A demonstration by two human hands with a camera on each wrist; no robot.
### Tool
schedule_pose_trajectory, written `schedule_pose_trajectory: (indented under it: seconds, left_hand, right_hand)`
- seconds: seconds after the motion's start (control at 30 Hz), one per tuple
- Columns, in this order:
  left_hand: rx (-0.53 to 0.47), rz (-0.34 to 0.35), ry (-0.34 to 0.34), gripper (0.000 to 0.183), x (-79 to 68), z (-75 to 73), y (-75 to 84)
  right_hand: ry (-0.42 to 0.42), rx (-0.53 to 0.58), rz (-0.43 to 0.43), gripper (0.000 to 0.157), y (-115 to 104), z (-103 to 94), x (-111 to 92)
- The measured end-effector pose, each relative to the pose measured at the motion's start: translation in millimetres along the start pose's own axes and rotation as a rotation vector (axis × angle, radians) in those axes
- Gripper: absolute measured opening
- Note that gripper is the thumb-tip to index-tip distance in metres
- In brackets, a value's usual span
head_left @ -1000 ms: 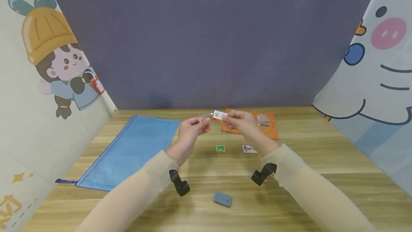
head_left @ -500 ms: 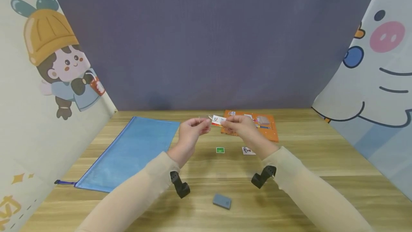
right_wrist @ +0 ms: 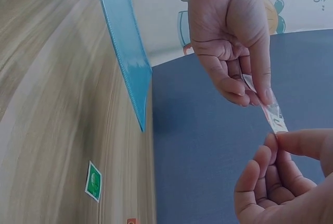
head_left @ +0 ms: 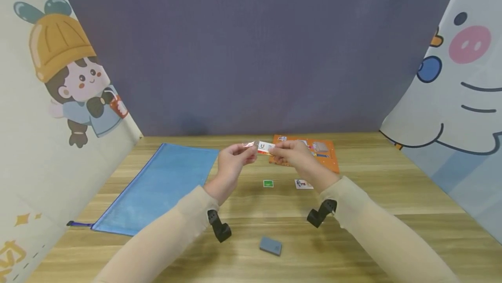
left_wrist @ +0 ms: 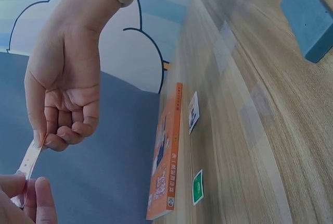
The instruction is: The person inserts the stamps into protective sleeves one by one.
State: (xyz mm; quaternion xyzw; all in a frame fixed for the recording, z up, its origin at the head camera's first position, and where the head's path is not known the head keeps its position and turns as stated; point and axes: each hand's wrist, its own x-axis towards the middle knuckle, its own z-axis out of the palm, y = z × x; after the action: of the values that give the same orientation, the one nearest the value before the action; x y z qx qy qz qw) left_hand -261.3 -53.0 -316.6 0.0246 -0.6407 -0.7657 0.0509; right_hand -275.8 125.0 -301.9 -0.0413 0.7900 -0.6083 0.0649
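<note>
Above the table, my right hand (head_left: 294,154) pinches the right end of a small white card (head_left: 265,147) with a red lower edge and a U-shaped mark. My left hand (head_left: 231,158) pinches a clear plastic sleeve (right_wrist: 274,110) between thumb and forefinger. In the right wrist view the sleeve overlaps the card's left end; whether the card is inside it I cannot tell. An orange book (head_left: 326,158) lies behind my right hand. Below the hands lie a small green card (head_left: 268,183) and a small white picture card (head_left: 302,184), partly hidden by my right wrist.
On the left lies a blue zip pouch (head_left: 168,182) with a dark blue pull strap (head_left: 80,223). Nearer to me is a blue-grey rectangular block (head_left: 270,246), resembling an eraser. A dark upright panel (head_left: 259,56) closes off the table's far edge.
The card has shifted slightly left, closing the gap to my left fingers, and now meets the clear sleeve there. Both hands keep their pinch and barely move. The things on the table stay put.
</note>
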Motion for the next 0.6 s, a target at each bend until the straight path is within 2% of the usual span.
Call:
schedule_pose_trajectory:
  seconds: [0.23,0.6]
  left_hand:
    - [0.023,0.005,-0.009,0.021,-1.7,1.5,1.3]
    - [0.036,0.011,-0.008,0.021,-0.1,0.8,0.2]
  right_hand:
    - [0.012,-0.002,-0.002,0.027,-1.5,-0.6,0.0]
    - [-0.028,-0.036,-0.013,0.024,-3.1,-4.0,0.4]
